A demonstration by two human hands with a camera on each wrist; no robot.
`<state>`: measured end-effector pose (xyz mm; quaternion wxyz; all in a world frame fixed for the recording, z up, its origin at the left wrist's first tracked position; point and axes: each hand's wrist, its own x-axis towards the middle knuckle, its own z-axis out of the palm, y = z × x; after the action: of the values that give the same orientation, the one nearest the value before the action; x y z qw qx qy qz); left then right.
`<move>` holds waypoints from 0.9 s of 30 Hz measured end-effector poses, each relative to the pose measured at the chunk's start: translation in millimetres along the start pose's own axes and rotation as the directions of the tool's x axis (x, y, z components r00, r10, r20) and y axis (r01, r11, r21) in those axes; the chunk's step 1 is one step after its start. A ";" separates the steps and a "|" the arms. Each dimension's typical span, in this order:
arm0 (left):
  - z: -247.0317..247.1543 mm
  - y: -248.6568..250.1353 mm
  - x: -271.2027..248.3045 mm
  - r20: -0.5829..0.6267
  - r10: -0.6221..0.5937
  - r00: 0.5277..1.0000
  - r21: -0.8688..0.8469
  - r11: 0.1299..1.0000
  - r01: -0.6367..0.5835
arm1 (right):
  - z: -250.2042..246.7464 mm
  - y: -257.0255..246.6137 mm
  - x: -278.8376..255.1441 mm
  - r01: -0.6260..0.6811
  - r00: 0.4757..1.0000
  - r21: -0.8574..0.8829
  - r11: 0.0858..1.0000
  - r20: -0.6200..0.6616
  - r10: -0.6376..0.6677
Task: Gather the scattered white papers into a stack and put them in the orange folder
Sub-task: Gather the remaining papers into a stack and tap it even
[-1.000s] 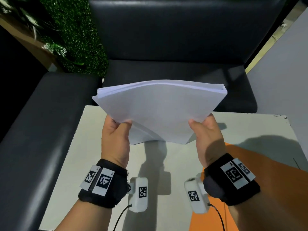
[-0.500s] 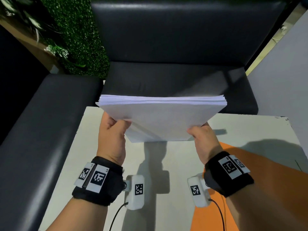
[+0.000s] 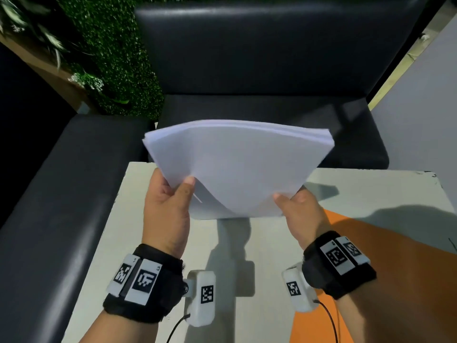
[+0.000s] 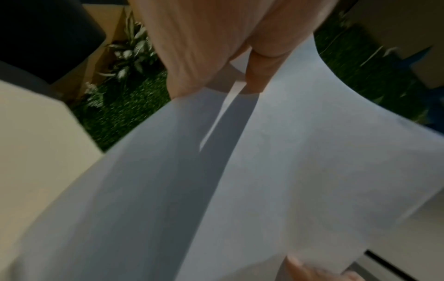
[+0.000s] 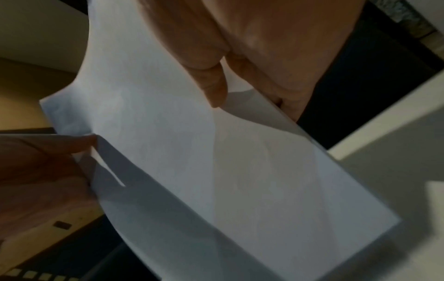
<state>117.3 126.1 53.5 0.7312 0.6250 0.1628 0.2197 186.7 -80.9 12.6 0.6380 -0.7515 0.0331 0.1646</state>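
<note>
The orange folder (image 3: 385, 276) lies on the pale tabletop (image 3: 247, 293) at right, partly hidden by the right forearm. Above the tabletop, left hand (image 3: 168, 206) and right hand (image 3: 300, 214) pinch the near corners of the white papers (image 3: 242, 164), a bowed stack whose underside the fingers (image 5: 213, 83) grasp. A black sofa (image 3: 247, 58) sits beyond

Seating: black leather sofa (image 3: 259, 70) behind and left of the pale surface (image 3: 153, 243)
Corner: green plant wall (image 3: 111, 58)
Right: grey wall (image 3: 420, 107)
</note>
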 end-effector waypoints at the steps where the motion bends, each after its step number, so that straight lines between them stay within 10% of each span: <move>1: 0.5 5.6 1.4 -0.002 0.040 0.999 -0.015 0.999 -0.040 | -1.4 -5.5 -1.4 0.018 1.000 -0.003 1.000 -0.024 -0.018; 9: 13.8 11.0 0.1 0.007 0.138 0.990 -0.063 0.988 -0.138 | 3.7 -20.7 0.5 0.060 0.996 0.072 0.996 -0.076 -0.055; 27: 8.8 -29.7 -1.3 -0.042 -0.069 0.997 -0.086 0.994 0.065 | 7.5 -2.0 0.1 -0.068 0.992 0.221 0.973 -0.084 0.089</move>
<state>124.3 114.4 25.7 0.7600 0.5827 0.1906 0.2156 185.7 -73.3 13.6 0.7071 -0.6822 0.1104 0.1497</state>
